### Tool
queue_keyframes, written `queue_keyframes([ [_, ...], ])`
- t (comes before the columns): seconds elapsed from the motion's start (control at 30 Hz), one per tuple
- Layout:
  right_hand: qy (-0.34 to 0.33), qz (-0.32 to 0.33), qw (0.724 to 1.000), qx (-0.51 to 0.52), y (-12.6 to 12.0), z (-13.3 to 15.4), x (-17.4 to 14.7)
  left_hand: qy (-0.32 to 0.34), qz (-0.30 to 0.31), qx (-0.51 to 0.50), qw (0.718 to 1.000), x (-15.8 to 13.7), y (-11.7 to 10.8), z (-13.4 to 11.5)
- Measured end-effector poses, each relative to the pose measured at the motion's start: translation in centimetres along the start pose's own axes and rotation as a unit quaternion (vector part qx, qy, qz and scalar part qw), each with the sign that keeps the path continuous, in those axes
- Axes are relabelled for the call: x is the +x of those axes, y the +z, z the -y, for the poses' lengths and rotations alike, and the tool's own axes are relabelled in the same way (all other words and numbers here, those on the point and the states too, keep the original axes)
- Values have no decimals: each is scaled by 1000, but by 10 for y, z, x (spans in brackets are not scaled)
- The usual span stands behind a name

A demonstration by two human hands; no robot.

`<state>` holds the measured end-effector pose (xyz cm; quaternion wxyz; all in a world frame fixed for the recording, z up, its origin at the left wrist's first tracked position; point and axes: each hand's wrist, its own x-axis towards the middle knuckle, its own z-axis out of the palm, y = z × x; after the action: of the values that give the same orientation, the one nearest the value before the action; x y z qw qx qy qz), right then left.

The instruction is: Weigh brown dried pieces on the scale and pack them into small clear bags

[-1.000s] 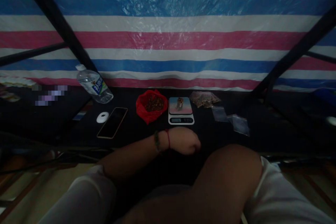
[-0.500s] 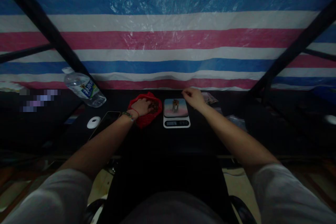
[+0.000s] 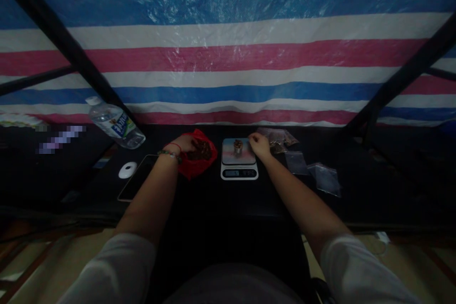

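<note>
A red plastic bag (image 3: 195,167) lies open, with small dark brown pieces (image 3: 202,150) inside. At its upper left rim is my left hand (image 3: 185,143), fingers bent over the pieces; whatever they grip is hidden. Right of the bag stands a white digital kitchen scale (image 3: 239,174) with a lit display. A small metal cup (image 3: 238,149) filled with brown pieces sits upright on its platform. Just beside the platform's upper right edge is my right hand (image 3: 261,145), thumb and fingers pinched together. Anything between those fingertips is too small to make out.
Filled clear zip bags (image 3: 278,140) lie beyond my right hand. Flat zip bags (image 3: 326,179) are nearer on the right. On the left are a phone (image 3: 137,180), a white oval case (image 3: 127,170) and a leaning plastic bottle (image 3: 116,123). Striped sheeting (image 3: 231,57) hangs behind the black table.
My left hand has drawn back leftward from over the brown pieces to the bag's rim, uncovering more of them. My right hand remains beside the scale, fingers pinched. The camera view has shifted slightly.
</note>
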<state>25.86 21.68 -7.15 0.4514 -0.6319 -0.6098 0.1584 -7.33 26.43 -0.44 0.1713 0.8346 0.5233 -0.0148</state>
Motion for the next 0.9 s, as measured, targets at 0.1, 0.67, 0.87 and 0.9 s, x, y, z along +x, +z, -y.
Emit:
queue_keyframes([
  [0.1, -3, -3, 1000, -13, -8, -12, 9, -15, 20, -15, 1000, -5, -3, 2],
  [0.67, 46, -65, 984, 158, -10, -28, -1, 92, -80, -18, 992, -44, -5, -17],
  [0.87, 42, -49, 987, 148, -9, -22, -3, 81, -57, -10, 995, -34, -4, -10],
  [0.9, 42, -51, 987, 146, -10, -22, -3, 77, -53, -10, 996, -33, -3, -10],
])
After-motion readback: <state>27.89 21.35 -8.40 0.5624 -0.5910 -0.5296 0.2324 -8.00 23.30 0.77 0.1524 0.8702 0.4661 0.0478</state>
